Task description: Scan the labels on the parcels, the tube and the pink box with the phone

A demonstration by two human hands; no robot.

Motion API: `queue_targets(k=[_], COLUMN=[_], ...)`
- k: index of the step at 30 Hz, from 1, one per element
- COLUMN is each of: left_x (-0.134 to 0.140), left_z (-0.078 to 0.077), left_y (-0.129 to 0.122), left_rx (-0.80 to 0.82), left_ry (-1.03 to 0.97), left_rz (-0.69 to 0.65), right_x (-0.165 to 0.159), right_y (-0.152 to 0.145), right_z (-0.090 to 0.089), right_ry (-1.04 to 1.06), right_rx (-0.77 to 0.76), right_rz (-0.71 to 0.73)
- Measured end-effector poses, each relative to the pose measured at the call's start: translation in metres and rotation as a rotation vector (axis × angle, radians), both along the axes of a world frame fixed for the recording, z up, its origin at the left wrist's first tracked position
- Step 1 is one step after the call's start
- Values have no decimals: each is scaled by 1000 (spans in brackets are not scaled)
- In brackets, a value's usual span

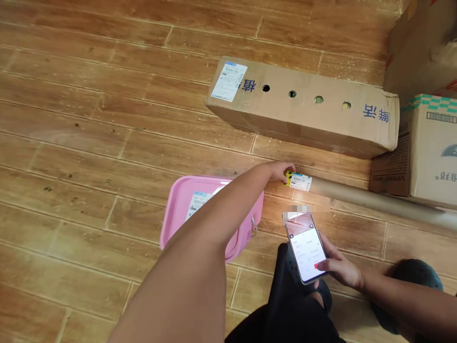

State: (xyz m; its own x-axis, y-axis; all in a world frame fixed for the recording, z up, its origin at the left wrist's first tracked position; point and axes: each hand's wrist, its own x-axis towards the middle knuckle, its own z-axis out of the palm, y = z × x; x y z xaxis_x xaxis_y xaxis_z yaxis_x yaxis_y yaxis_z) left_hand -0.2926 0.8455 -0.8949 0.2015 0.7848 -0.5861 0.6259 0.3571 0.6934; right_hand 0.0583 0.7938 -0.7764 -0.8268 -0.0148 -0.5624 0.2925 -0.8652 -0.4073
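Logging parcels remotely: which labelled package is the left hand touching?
The brown cardboard tube; the left hand grips its labelled end. The long holed box and pink parcel lie untouched.

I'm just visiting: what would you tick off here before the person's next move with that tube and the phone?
1. Left hand on the end of the cardboard tube: ok, fingers rest on it.
2. Tube's label facing up and uncovered: ok.
3. Phone gripped in right hand, screen lit: ok.
4. Phone's camera aimed at the label: cannot tell.
5. Tube lying flat on the wood floor, clear of the long box: ok.
6. Pink parcel out of the way: not ok, it lies under the left forearm.
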Motion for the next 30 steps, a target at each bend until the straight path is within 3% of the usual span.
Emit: queue_targets(k=[5, 14, 24, 30], left_x=[2, -1, -4, -4], left_z=[4, 22, 7, 10], left_y=[4, 7, 5, 5], left_rx=[-95, -158, -106, -101], left_ry=[13, 62, 38, 31], left_rz=[61, -10, -17, -13], right_x=[-17, -40, -42, -42], right_y=[-5, -1, 2, 5], right_z=[1, 11, 15, 16], right_ry=[-26, 36, 51, 51], right_rx=[-1, 52, 57, 81], right_rz=[-57, -79, -68, -71])
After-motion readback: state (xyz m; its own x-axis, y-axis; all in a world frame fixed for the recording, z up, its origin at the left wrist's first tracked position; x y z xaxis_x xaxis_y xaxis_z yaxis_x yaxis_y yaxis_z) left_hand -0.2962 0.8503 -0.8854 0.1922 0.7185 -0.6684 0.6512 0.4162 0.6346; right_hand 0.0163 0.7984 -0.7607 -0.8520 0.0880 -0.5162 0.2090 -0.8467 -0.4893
